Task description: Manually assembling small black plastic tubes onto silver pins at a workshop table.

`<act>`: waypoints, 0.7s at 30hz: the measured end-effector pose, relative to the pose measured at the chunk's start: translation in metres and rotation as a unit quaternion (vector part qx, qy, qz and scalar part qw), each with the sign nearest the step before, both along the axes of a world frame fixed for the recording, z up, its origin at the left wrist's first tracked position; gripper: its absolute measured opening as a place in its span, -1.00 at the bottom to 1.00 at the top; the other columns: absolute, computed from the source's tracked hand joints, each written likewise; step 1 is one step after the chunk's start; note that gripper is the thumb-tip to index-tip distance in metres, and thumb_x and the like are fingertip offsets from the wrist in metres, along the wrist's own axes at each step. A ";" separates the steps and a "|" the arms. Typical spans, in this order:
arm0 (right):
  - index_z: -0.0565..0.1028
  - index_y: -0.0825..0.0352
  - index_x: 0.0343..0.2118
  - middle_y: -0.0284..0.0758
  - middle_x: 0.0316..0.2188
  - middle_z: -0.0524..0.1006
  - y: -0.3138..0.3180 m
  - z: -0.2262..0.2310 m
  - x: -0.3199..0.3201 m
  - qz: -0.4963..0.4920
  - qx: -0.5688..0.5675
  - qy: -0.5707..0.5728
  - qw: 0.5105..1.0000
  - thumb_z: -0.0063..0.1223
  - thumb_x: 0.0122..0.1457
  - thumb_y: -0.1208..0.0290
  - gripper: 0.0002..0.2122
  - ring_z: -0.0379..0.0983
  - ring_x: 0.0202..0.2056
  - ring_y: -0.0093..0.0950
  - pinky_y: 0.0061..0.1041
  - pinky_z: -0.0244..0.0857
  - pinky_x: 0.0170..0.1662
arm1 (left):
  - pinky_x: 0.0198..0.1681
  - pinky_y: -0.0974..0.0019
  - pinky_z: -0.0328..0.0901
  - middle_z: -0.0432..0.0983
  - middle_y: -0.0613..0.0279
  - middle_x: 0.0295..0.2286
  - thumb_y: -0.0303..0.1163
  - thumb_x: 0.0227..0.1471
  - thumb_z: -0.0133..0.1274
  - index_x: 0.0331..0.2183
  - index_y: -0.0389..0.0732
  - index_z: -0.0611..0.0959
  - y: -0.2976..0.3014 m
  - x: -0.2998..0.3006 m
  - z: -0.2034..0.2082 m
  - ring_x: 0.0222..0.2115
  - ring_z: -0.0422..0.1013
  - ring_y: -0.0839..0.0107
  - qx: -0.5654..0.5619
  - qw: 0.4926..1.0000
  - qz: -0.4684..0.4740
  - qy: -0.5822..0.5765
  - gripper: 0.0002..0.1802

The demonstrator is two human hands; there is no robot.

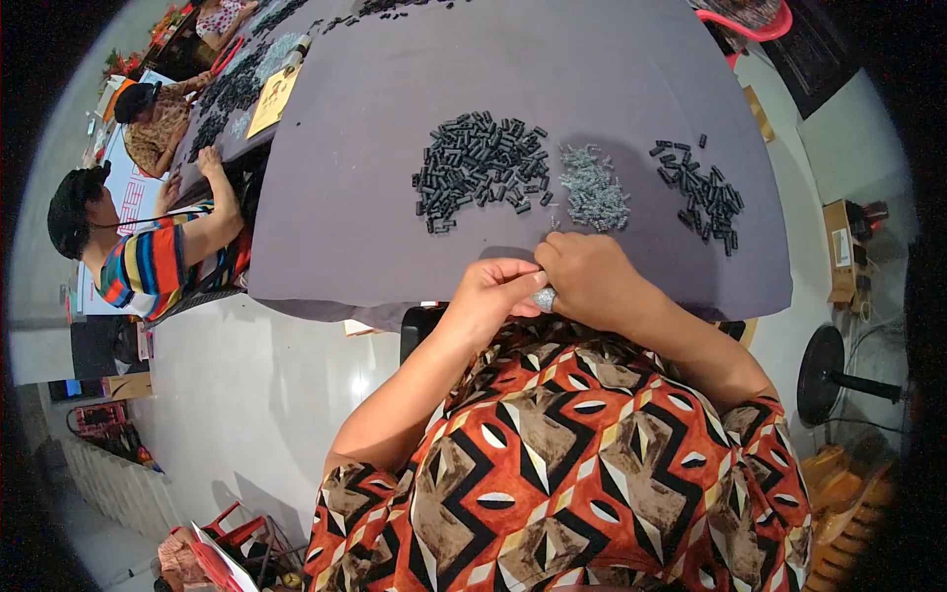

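My left hand (495, 292) and my right hand (592, 280) meet over the table's near edge. The left thumb and fingers are pinched together against the right hand's fingertips. My right hand is curled closed, its back turned up. A silvery band or wrap (544, 299) shows between the hands; I cannot tell what it is. Whatever small piece they hold is hidden by the fingers. Just beyond them lies a heap of small silvery metal springs (594, 189). To its left spreads a big pile of short black tubes (478, 163), and to its right a smaller pile of similar black pieces (705, 192).
The grey-covered table (365, 227) reaches far ahead. At the left, a co-worker in a striped shirt (163, 261) and others sit along a table with more black pieces (232, 91) and a yellow card (271, 102). A black fan (821, 375) stands at the right.
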State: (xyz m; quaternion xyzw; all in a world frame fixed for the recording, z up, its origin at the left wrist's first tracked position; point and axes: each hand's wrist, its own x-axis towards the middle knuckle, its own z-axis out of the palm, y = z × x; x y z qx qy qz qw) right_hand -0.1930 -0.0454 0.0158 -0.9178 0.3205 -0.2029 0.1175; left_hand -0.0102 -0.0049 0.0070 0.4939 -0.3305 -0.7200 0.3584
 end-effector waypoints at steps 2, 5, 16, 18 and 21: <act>0.44 0.31 -0.47 -0.25 -0.50 0.49 -0.001 -0.006 0.001 -0.009 0.018 -0.008 1.000 0.24 -0.19 0.38 -0.77 0.52 -0.44 -0.27 -0.31 0.40 -0.39 | -0.41 0.50 0.46 0.60 0.23 -0.37 -0.49 0.10 0.12 -0.27 -0.36 0.63 -0.001 0.000 -0.003 -0.51 0.53 0.52 -0.007 1.000 0.004 0.010 -0.84; 0.45 0.32 -0.47 -0.23 -0.50 0.50 -0.001 -0.010 0.002 -0.004 0.026 -0.003 1.000 0.22 -0.14 0.37 -0.79 0.52 -0.45 -0.26 -0.29 0.40 -0.39 | -0.42 0.49 0.46 0.60 0.21 -0.38 -0.48 0.10 0.11 -0.27 -0.37 0.63 -0.003 0.001 -0.007 -0.53 0.53 0.51 -0.013 1.000 0.008 0.022 -0.84; 0.47 0.30 -0.44 -0.23 -0.48 0.51 0.006 -0.013 -0.001 -0.022 0.056 0.003 0.998 0.22 -0.08 0.28 -0.77 0.52 -0.38 -0.24 -0.25 0.40 -0.34 | -0.38 0.49 0.46 0.61 0.20 -0.38 -0.42 0.14 0.09 -0.23 -0.37 0.63 -0.002 0.001 -0.013 -0.49 0.53 0.51 -0.035 0.999 -0.027 -0.020 -0.79; 0.48 0.30 -0.42 -0.22 -0.46 0.51 0.002 -0.009 -0.007 -0.033 0.077 0.005 0.996 0.22 -0.07 0.27 -0.77 0.52 -0.36 -0.22 -0.23 0.40 -0.33 | -0.34 0.47 0.45 0.61 0.19 -0.37 -0.37 0.20 0.03 -0.18 -0.35 0.61 0.004 0.002 -0.009 -0.47 0.53 0.51 -0.038 0.999 -0.028 -0.025 -0.75; 0.48 0.31 -0.35 -0.19 -0.40 0.51 -0.009 0.002 -0.038 -0.133 0.086 -0.048 0.986 0.19 0.01 0.24 -0.74 0.49 -0.34 -0.17 -0.24 0.36 -0.31 | -0.34 0.43 0.43 0.62 0.15 -0.34 -0.38 0.21 0.00 -0.14 -0.34 0.59 0.006 0.023 0.015 -0.46 0.52 0.51 -0.129 0.988 0.029 -0.076 -0.74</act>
